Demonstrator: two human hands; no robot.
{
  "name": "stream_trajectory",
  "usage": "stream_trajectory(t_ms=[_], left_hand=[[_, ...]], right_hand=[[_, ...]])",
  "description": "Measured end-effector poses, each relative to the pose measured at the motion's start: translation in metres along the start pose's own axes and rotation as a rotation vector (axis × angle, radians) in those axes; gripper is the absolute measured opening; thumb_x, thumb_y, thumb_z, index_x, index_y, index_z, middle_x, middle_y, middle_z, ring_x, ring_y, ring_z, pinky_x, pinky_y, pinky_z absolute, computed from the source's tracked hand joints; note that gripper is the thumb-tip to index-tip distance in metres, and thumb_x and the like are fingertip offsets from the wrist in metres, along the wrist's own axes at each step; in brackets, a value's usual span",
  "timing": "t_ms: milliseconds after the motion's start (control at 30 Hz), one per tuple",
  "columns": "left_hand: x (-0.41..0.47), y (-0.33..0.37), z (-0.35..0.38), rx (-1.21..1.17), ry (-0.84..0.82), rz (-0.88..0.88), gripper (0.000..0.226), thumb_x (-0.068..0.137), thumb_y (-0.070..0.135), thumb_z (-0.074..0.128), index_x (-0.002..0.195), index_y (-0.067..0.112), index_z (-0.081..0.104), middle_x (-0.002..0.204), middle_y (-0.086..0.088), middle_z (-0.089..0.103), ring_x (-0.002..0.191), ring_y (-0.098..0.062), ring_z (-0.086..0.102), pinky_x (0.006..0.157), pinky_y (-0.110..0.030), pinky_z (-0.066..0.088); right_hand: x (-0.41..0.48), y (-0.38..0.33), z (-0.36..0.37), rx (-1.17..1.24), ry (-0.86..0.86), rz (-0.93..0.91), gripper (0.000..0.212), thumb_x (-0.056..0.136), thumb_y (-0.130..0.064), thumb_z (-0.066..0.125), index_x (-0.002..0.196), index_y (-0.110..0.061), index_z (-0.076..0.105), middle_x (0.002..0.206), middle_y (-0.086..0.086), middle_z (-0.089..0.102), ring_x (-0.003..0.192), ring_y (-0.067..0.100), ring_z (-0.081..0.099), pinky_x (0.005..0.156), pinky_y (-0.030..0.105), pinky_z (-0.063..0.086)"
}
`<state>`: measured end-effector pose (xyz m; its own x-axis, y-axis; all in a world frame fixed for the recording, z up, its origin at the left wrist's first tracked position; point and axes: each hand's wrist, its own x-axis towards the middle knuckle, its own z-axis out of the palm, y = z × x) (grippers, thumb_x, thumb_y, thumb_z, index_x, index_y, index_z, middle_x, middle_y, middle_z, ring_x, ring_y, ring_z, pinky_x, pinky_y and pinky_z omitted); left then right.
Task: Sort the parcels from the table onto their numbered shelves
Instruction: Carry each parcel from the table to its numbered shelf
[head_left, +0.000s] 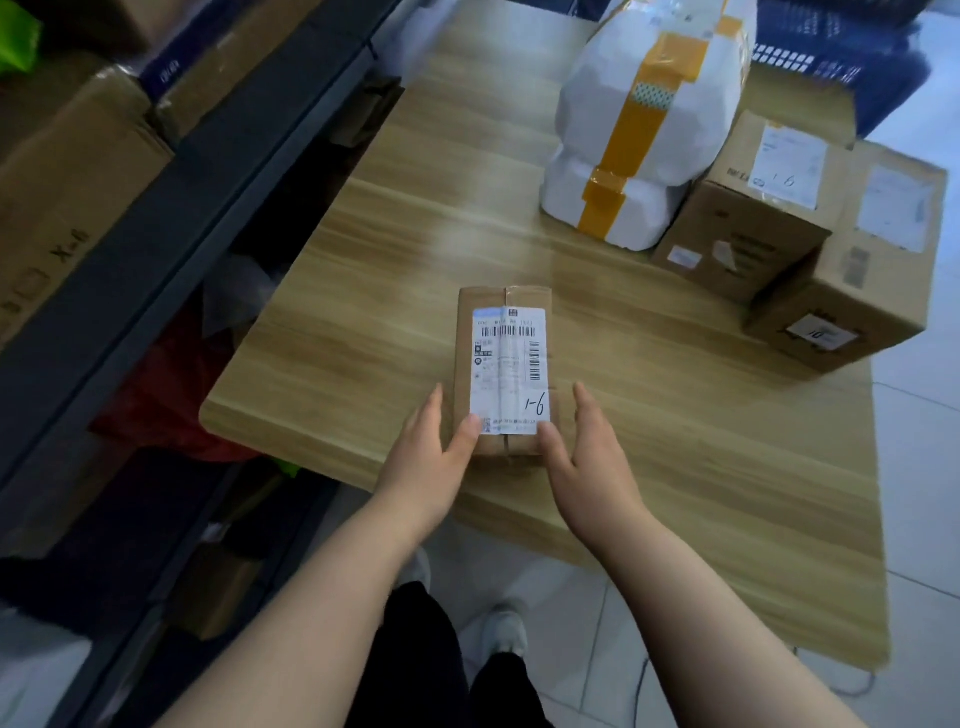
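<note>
A small brown cardboard parcel (503, 364) lies flat near the front edge of the wooden table (363, 291). Its white label bears the handwritten mark "1-6". My left hand (434, 449) lies against the parcel's left side with the thumb on the label's lower left corner. My right hand (587, 447) lies against its right side with the thumb on the label's lower right corner. The fingers of both hands are straight along the parcel's sides. The parcel rests on the table.
A white bag parcel (644, 119) bound with orange tape stands at the back. Two brown boxes (748, 208) (857, 270) sit at the right. A dark shelf rack (171, 218) with cartons runs along the left. A blue crate (831, 47) is behind the table.
</note>
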<state>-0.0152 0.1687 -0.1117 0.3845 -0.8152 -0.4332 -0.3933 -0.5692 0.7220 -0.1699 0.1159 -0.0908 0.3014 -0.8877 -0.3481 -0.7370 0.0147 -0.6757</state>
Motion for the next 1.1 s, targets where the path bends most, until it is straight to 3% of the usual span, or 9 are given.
stream_trajectory(t_ms=[133,267,367,467,567,700,800,933,1100], left_hand=[[0.023,0.001,-0.002,-0.123,-0.115,-0.035,0.081,0.073,0.069,0.050,0.143,0.030,0.037,0.142,0.005,0.049,0.131,-0.012,0.045,0.112,-0.039,0.034],[0.035,-0.002,0.004,-0.253,-0.172,-0.086,0.070,0.064,0.069,0.053,0.126,0.036,0.048,0.120,0.014,0.065,0.113,-0.008,0.060,0.104,-0.040,0.043],[0.027,0.011,-0.002,-0.320,-0.151,-0.044,0.069,0.067,0.067,0.054,0.127,0.034,0.046,0.120,0.014,0.064,0.112,-0.006,0.060,0.104,-0.038,0.043],[0.012,0.033,-0.014,-0.353,-0.061,-0.008,0.073,0.071,0.060,0.054,0.133,0.026,0.037,0.124,0.006,0.062,0.112,-0.009,0.059,0.101,-0.034,0.044],[-0.017,0.057,-0.028,-0.401,0.044,0.071,0.065,0.074,0.059,0.056,0.129,0.034,0.031,0.124,0.008,0.061,0.112,-0.008,0.060,0.099,-0.034,0.047],[-0.079,0.080,-0.043,-0.482,0.199,0.176,0.052,0.092,0.042,0.057,0.137,0.032,0.033,0.124,0.017,0.059,0.110,0.004,0.057,0.084,-0.013,0.046],[-0.131,0.091,-0.053,-0.519,0.359,0.222,0.050,0.090,0.034,0.061,0.133,0.037,0.037,0.117,0.022,0.060,0.102,0.013,0.056,0.073,-0.002,0.043],[-0.186,0.091,-0.070,-0.578,0.532,0.258,0.054,0.087,0.029,0.065,0.133,0.040,0.040,0.116,0.022,0.063,0.104,0.010,0.059,0.083,-0.013,0.050],[-0.254,0.069,-0.097,-0.569,0.773,0.217,0.058,0.087,0.032,0.065,0.137,0.044,0.038,0.115,0.027,0.062,0.103,0.011,0.058,0.087,-0.021,0.049]], right_hand=[[0.016,-0.006,0.007,0.198,0.024,0.134,0.063,0.097,-0.037,0.045,0.151,-0.014,0.020,0.155,0.005,0.029,0.141,0.018,0.029,0.115,0.034,0.024],[0.023,-0.013,0.012,0.268,-0.001,0.219,0.039,0.097,-0.034,0.046,0.133,-0.016,0.046,0.122,-0.002,0.058,0.120,0.020,0.052,0.088,0.025,0.038],[0.021,-0.026,0.006,0.294,0.006,0.188,0.037,0.095,-0.030,0.053,0.130,-0.019,0.046,0.105,-0.013,0.056,0.108,0.014,0.057,0.080,0.023,0.038],[0.016,-0.040,-0.009,0.308,0.034,0.081,0.052,0.093,-0.028,0.056,0.141,-0.022,0.036,0.113,-0.012,0.057,0.102,0.006,0.054,0.082,0.020,0.038],[0.001,-0.055,-0.032,0.335,0.053,-0.047,0.057,0.092,-0.030,0.057,0.143,-0.026,0.033,0.116,-0.012,0.059,0.093,-0.003,0.056,0.076,0.013,0.041],[-0.032,-0.077,-0.061,0.377,0.012,-0.224,0.049,0.090,-0.035,0.059,0.136,-0.032,0.042,0.101,-0.027,0.058,0.086,-0.019,0.053,0.064,0.000,0.041],[-0.064,-0.099,-0.073,0.393,-0.041,-0.348,0.044,0.089,-0.036,0.060,0.131,-0.030,0.048,0.103,-0.025,0.060,0.089,-0.017,0.055,0.064,0.001,0.042],[-0.106,-0.129,-0.074,0.378,-0.109,-0.476,0.041,0.088,-0.039,0.060,0.128,-0.031,0.050,0.101,-0.023,0.063,0.090,-0.009,0.060,0.077,0.015,0.051],[-0.159,-0.164,-0.051,0.361,-0.278,-0.588,0.034,0.090,-0.036,0.058,0.123,-0.030,0.053,0.098,-0.022,0.064,0.080,-0.019,0.057,0.058,0.004,0.045]])
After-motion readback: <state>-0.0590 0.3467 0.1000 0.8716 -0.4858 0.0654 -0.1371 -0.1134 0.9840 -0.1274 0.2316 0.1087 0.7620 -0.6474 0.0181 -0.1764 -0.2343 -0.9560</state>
